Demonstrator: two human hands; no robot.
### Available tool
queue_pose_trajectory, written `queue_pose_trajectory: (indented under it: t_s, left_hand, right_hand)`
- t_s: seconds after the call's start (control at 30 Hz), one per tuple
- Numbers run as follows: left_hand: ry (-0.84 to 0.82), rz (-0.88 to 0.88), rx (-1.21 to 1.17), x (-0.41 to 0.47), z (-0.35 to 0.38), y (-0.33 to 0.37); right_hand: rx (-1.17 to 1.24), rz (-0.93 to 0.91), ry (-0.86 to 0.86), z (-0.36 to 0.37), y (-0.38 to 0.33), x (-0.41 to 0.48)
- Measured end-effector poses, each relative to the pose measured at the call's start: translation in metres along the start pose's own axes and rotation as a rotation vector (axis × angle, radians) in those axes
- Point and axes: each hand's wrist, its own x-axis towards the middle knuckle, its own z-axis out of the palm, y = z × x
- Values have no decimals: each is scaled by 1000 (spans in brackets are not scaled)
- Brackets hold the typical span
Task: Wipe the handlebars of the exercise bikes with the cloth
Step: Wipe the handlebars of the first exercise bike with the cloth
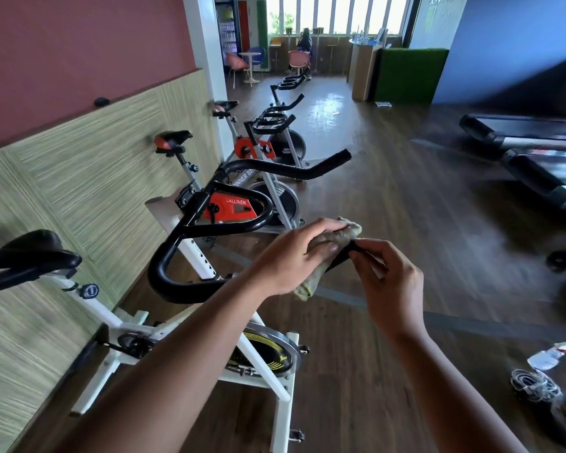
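Note:
The nearest white exercise bike (190, 325) has black looped handlebars (177, 250). My left hand (294, 253) grips a pale yellowish cloth (340, 235) wrapped round the near right end of the bar. The black tip of that bar end (343, 256) shows just beside the cloth. My right hand (386, 279) pinches that tip with thumb and fingers. The far handlebar arm (294, 170) of the same bike is bare.
More exercise bikes (258, 148) stand in a row along the left wall, with black saddles (30, 256). Treadmills (530, 152) stand at the right. A coiled cable and a bottle (536, 377) lie on the wooden floor at lower right. A person sits far back by the windows.

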Motion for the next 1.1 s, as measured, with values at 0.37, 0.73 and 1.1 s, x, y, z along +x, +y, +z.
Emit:
queue_pose_trajectory:
  t_s: [0.37, 0.73, 1.1]
  left_hand:
    - [-165, -107, 33, -2, -17, -17]
    - [11, 131, 232, -27, 0, -28]
    - [92, 211, 296, -39, 9, -24]
  right_hand:
    - [22, 29, 3, 1, -1, 1]
    - [40, 55, -11, 1, -3, 1]
    - [15, 12, -10, 1, -1, 0]
